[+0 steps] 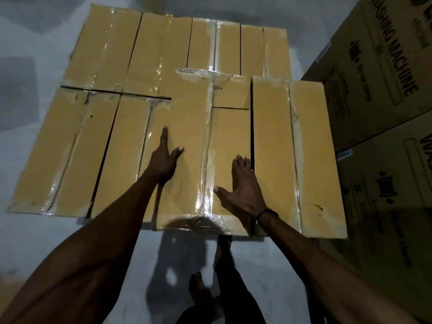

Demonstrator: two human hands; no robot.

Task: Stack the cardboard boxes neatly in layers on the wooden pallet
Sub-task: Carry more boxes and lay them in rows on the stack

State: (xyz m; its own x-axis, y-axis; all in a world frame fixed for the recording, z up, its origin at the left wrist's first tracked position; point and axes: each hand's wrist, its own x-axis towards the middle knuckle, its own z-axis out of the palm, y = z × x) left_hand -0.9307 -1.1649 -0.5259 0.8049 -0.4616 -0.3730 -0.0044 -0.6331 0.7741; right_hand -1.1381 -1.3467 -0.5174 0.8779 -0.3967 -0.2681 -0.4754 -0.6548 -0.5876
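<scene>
I see my left hand [163,160] lying flat, fingers straight, on the top of the taped cardboard box [201,155] in the near row's middle. My right hand [243,190] presses open-palmed on the same box, at its right edge. Around it lie other taped boxes [149,54] in two rows. Printed washing-machine cartons [374,73] stand to the right on the grey floor [28,242].
</scene>
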